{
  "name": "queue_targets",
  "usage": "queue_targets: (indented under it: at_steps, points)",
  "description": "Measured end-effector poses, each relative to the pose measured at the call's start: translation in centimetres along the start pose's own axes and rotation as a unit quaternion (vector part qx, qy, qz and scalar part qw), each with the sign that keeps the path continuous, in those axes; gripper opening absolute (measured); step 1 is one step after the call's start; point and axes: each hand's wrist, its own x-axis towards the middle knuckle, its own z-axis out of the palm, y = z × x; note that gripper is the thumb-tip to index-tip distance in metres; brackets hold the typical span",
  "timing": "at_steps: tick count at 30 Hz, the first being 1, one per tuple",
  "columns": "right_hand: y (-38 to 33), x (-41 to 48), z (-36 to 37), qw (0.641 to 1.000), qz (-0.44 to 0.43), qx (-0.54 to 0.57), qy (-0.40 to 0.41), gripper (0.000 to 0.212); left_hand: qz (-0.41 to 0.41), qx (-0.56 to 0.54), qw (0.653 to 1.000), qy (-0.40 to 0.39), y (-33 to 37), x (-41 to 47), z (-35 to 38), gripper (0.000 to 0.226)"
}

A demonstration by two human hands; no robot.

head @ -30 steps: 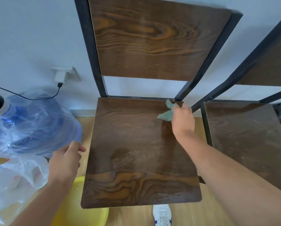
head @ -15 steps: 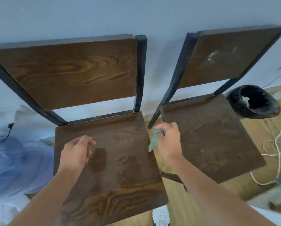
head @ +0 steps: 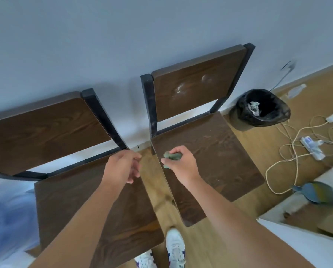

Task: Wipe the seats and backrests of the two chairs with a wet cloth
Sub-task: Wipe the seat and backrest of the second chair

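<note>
Soft even daylight, motion blur at left edge, wide-angle bending.

Right chair seat [head: 216,157] bare, open from front; backrest [head: 198,82] blocks rear, bin [head: 262,107] right.

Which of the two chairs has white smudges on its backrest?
The right chair, next to the black bin: its backrest shows whitish smears near the middle and upper right. The left chair's backrest looks clean brown wood.
</note>
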Motion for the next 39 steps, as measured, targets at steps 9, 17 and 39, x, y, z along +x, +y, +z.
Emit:
queue_targets:
  at_steps: [9, 17, 39]
  points:
    - [7.9, 3.3, -3.4, 0.983, -0.087, -0.148, 0.056, 0.02, -0.055, 0.098, 0.994, -0.001, -4.5, 5.2, 7.7, 0.036]
    - [17.6, 5.5, -6.2, 0.815, -0.371, -0.442, -0.057, 0.036, -0.105, 0.085, 0.989, 0.059, -8.5, 9.6, 15.3, 0.042]
    - [18.5, -4.7, 2.1, 0.862, -0.379, -0.306, -0.142, 0.039, -0.146, 0.062, 0.981, 0.115, -9.6, 10.0, 11.3, 0.031]
